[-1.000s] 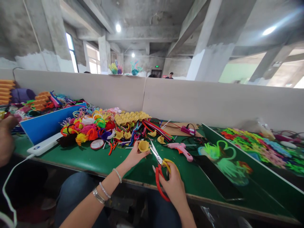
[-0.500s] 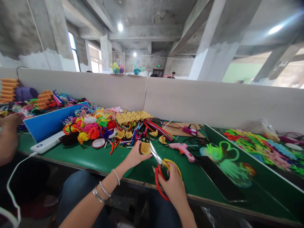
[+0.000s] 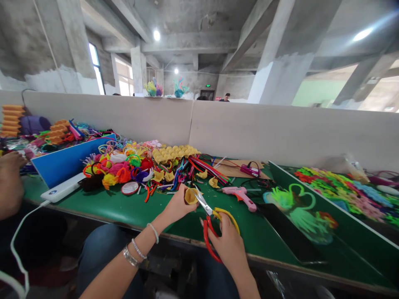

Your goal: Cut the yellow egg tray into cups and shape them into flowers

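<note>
Pinched in my left hand (image 3: 178, 206) is a yellow egg-carton cup (image 3: 190, 197), its hollow side facing me. My right hand (image 3: 229, 241) grips scissors (image 3: 207, 209) with one red and one yellow handle. Their blades reach the cup's right edge; whether paper lies between them I cannot make out. Beyond the hands, loose cut cups (image 3: 213, 182) lie on the green table (image 3: 131, 209). A yellow egg carton (image 3: 176, 153) rests at the back. Right of the scissors lies a pink glue gun (image 3: 239, 197).
Colourful pipe cleaners and pompoms (image 3: 120, 166) are heaped at left, beside a white power strip (image 3: 64, 187) and blue divider (image 3: 71, 160). A black phone-like slab (image 3: 289, 234) and green fuzzy crafts (image 3: 307, 220) lie right. Another person's hand (image 3: 11, 162) is far left.
The cup has turned slightly in my left hand, and the scissor blades sit a little closer together at its edge. Both hands stay nearly in place.
</note>
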Demonstrator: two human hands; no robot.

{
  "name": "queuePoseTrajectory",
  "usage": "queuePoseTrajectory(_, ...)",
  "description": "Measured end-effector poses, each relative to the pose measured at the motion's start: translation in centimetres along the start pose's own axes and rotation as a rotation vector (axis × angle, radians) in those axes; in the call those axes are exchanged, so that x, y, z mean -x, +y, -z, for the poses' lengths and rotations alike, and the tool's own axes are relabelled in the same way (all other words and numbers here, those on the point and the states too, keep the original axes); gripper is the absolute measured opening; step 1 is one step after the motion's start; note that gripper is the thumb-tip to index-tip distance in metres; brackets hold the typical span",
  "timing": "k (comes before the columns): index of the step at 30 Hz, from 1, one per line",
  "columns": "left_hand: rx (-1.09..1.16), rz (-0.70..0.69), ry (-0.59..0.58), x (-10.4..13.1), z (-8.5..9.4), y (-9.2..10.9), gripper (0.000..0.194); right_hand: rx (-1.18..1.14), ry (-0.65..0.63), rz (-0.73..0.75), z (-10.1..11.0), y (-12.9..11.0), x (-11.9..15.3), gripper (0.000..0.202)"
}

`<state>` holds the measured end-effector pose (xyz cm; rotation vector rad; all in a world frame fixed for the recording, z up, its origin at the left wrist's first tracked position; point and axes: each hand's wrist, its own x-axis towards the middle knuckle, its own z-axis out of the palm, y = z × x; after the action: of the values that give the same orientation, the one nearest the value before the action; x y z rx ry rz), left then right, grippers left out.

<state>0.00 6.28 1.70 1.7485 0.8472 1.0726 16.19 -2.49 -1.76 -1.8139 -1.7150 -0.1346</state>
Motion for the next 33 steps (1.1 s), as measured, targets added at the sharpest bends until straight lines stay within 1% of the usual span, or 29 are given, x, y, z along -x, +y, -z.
queuePoseTrajectory(5,-0.071,-0.021,-0.006,0.2,0.0,0.1,0.032,0.014,-0.080,-0.086,1.1,-0.6,-0.2,0.044)
queuePoseTrajectory(9,-0.048,-0.054,-0.033,0.4,-0.1,0.1,0.029,0.064,-0.078,-0.100,1.7,-0.7,-0.2,0.043)
queuePoseTrajectory(13,-0.018,-0.040,-0.036,0.3,-0.2,-0.1,0.030,0.107,-0.053,-0.064,1.7,-0.5,-0.1,0.043)
queuePoseTrajectory(19,0.035,-0.035,-0.060,0.1,0.0,-0.4,0.032,0.122,0.058,0.035,1.4,-0.1,0.0,0.038)
queuePoseTrajectory(22,0.086,-0.035,-0.081,0.0,0.1,-0.3,0.034,0.162,0.059,0.083,1.2,0.2,0.0,0.038)
queuePoseTrajectory(26,0.141,-0.024,-0.102,0.1,0.1,0.0,0.035,0.181,0.054,0.089,1.3,0.3,-0.1,0.036)
queuePoseTrajectory(33,0.081,-0.010,-0.073,0.0,0.4,-0.4,0.035,0.212,0.046,0.088,1.3,0.3,-0.1,0.033)
